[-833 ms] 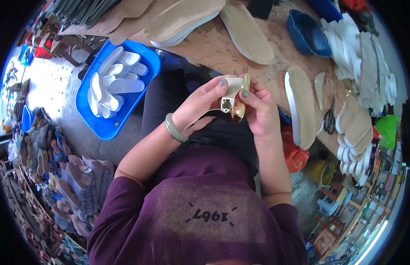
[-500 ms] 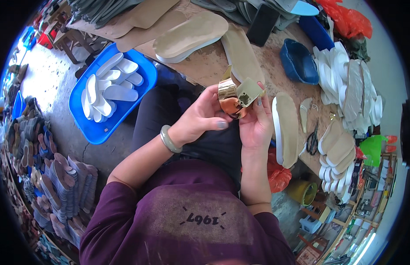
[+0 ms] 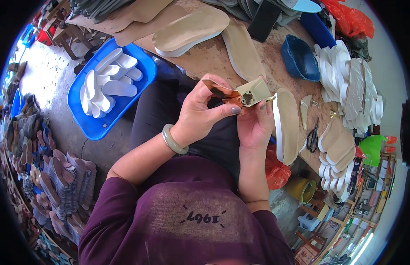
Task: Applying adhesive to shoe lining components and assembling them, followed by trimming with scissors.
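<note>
Shiny gold strap pieces with a beige backing are held up in front of me, curved and partly folded, with small cut-outs showing near the middle. My left hand pinches the gold end between thumb and fingers, the thumb lying along its lower edge. My right hand grips the beige end from below and the right, a pointed gold tip sticking out past its fingers. How many layers there are is hard to make out. Just right of this hand lies a beige-topped sole with a white edge on the workbench.
More beige insoles lie on the bench, beside a black phone and a dark blue bowl. Scissors and stacked white soles are to the right. A blue tray of white soles stands at left.
The gold strap pieces have been turned and opened out: the beige backing faces up more, and the gold part is flatter. My left fingers have shifted left along it.
</note>
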